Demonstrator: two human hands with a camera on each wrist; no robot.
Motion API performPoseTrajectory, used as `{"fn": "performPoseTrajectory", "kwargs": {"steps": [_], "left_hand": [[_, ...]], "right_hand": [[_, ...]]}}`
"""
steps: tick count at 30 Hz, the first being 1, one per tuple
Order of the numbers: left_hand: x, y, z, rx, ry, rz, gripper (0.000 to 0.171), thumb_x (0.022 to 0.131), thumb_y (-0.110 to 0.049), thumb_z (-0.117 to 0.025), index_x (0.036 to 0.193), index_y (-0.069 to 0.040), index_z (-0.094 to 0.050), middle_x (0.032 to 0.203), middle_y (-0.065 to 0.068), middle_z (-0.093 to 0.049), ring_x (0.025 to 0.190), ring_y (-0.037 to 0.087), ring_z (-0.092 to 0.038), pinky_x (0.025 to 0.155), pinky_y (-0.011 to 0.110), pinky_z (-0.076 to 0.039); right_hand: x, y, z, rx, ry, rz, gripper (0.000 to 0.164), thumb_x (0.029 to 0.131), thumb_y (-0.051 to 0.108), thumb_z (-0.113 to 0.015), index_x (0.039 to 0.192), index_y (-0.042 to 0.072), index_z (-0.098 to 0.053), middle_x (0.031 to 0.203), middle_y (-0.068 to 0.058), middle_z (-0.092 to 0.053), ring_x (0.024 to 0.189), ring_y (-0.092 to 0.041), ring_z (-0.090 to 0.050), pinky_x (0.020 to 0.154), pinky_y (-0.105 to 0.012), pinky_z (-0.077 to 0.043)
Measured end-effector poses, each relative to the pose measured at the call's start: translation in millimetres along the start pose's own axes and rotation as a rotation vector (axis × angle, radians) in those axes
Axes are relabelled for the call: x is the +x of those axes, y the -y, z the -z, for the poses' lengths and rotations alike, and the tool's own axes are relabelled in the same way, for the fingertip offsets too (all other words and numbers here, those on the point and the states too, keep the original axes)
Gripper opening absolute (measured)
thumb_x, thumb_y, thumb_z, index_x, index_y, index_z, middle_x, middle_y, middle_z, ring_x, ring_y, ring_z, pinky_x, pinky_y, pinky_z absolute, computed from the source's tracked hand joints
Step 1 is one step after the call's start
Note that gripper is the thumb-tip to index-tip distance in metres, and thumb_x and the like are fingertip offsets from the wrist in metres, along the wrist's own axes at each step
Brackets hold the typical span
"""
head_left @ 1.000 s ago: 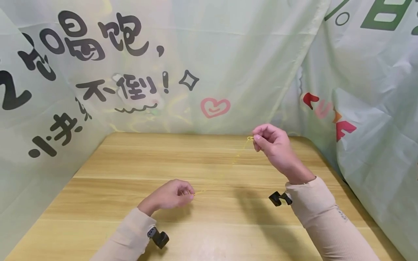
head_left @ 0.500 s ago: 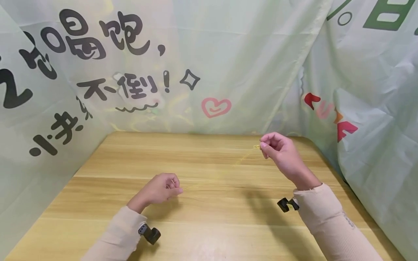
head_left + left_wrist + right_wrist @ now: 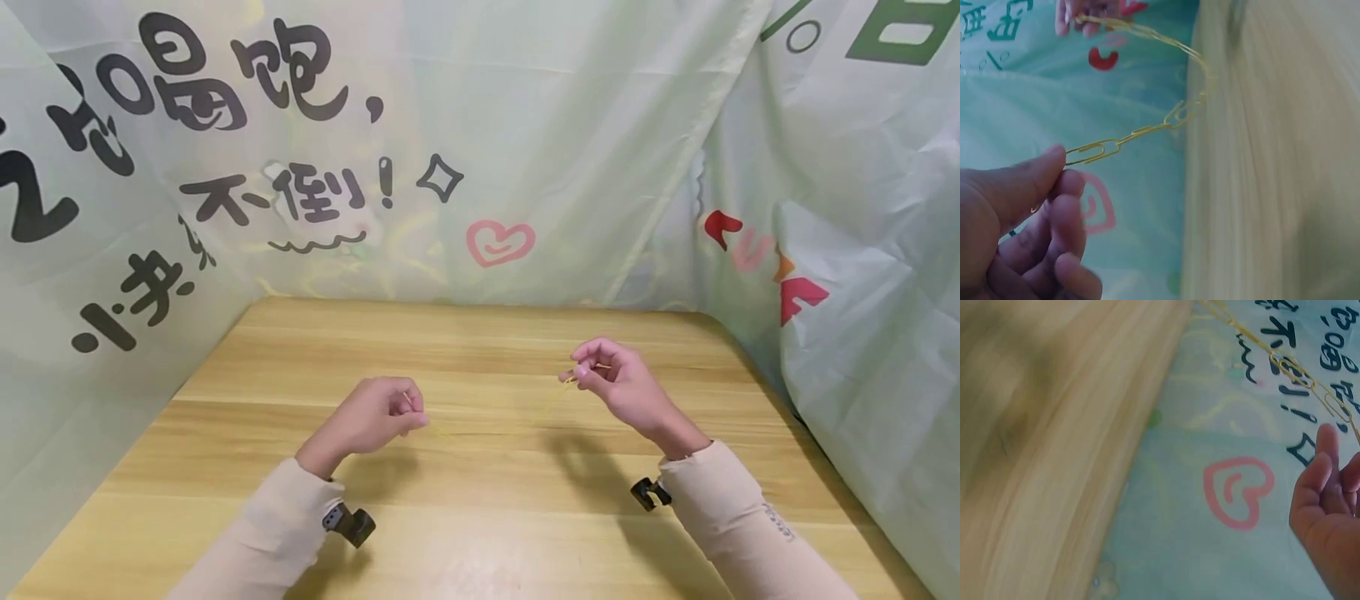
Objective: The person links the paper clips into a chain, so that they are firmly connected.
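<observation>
A chain of linked yellow paper clips [image 3: 1142,130] hangs in the air between the two hands, bowing in a curve in the left wrist view. My left hand [image 3: 375,419] pinches its end clip between thumb and index finger, over the left middle of the table. At the other end, my right hand [image 3: 622,390] grips a clip with thumb and fingertips, slightly farther back. In the right wrist view the chain [image 3: 1285,364] slants down to the fingers [image 3: 1327,440]. Against the wood in the head view, most of the chain is faint.
The wooden table [image 3: 465,508] stretches under both hands. Printed pale green cloth [image 3: 570,150] hangs along its back and sides. Small black cameras sit on the left wrist [image 3: 351,525] and the right wrist [image 3: 649,493].
My right hand has come down and nearer, after a slight move right. My left hand shifted left, then a little right and up. The hands spread, then drew closer, both keeping their hold.
</observation>
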State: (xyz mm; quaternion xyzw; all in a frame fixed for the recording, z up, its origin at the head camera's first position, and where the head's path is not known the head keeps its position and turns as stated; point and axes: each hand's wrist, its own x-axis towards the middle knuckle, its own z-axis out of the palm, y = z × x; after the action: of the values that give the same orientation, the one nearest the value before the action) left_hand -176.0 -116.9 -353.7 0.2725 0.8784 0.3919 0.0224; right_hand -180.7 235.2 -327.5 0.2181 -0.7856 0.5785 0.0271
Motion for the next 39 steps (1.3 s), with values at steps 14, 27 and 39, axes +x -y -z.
{"fn": "performPoseTrajectory", "kwargs": {"steps": [14,27,39], "left_hand": [[13.9,-36.6,-12.6,-0.263,-0.01,0.045,0.013,0.094,-0.008,-0.063,0.104,-0.001,-0.064,0.088,0.001,-0.07,0.074,0.019,-0.065,0.064,0.035,-0.053],[18.0,-43.0,-25.7,-0.369,-0.113,0.082,0.005,0.091,-0.01,-0.068,0.093,-0.006,-0.065,0.082,0.005,-0.064,0.073,0.021,-0.06,0.065,0.033,-0.051],[21.7,-43.3,-31.2,-0.556,-0.166,0.112,0.008,0.094,-0.002,-0.061,0.097,0.0,-0.055,0.09,0.014,-0.062,0.083,0.022,-0.065,0.075,0.035,-0.055]], "right_hand": [[4.6,-3.0,-42.0,0.064,0.046,-0.043,0.013,0.094,-0.005,-0.055,0.107,-0.005,-0.053,0.093,-0.014,-0.055,0.079,-0.03,-0.062,0.07,-0.03,-0.054],[10.7,4.8,-65.1,-0.016,0.098,-0.017,0.012,0.095,0.004,-0.06,0.085,0.0,-0.064,0.108,-0.014,-0.065,0.087,-0.021,-0.064,0.07,-0.027,-0.052],[12.2,5.7,-73.7,0.039,0.063,-0.009,0.006,0.095,0.0,-0.058,0.095,-0.006,-0.058,0.081,-0.016,-0.061,0.069,-0.017,-0.058,0.06,-0.031,-0.051]]}}
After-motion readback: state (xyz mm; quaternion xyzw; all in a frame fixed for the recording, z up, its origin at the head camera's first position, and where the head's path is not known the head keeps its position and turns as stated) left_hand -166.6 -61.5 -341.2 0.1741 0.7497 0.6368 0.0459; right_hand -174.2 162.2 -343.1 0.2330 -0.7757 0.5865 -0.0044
